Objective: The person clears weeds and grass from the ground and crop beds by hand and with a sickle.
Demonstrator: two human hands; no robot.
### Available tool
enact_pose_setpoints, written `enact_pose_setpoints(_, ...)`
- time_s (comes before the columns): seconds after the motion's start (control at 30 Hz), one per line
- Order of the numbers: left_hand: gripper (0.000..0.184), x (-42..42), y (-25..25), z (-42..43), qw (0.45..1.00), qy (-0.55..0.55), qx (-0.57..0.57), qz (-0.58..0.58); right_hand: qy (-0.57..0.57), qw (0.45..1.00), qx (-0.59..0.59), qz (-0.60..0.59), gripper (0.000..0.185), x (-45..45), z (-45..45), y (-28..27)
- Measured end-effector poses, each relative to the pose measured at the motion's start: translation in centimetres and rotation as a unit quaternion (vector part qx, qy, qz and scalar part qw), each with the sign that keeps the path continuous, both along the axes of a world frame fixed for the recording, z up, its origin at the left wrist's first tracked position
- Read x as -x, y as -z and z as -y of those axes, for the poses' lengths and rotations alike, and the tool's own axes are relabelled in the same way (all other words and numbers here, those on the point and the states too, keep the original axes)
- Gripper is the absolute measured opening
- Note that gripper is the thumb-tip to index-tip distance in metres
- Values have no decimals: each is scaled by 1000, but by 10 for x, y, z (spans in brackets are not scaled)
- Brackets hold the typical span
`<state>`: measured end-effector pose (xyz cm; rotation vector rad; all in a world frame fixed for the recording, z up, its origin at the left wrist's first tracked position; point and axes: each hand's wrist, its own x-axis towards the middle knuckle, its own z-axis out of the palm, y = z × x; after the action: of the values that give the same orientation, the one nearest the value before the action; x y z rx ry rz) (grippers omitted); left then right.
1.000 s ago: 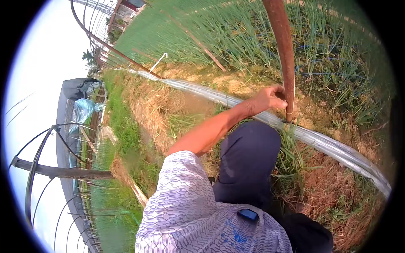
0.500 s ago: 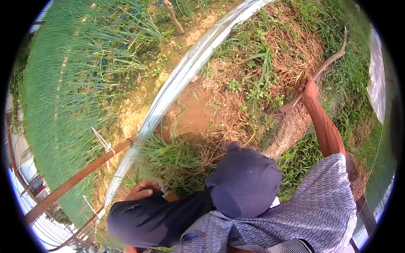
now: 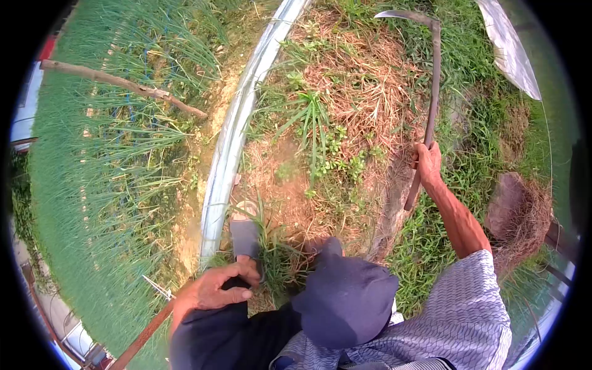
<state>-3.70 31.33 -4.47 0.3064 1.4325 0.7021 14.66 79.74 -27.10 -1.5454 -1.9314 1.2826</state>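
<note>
Head view: the right hand is closed round the handle of the sickle, near its butt, so it is far nearer than the left. The handle's long axis runs away from the body, nearly in line with the dirt strip, along its right side. At the far end the blade turns sharply left, its tip towards the plastic on the strip's left edge. Dry grass lies left of the handle. The left hand, thumb and fingers apart, shows nothing held, near the shoe.
</note>
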Motion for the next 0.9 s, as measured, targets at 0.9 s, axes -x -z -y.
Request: enact_pose_setpoints(0.9, 50, 110, 124, -272, 894, 271, -267, -236, 112, 958, 232, 129, 26, -196, 311, -86)
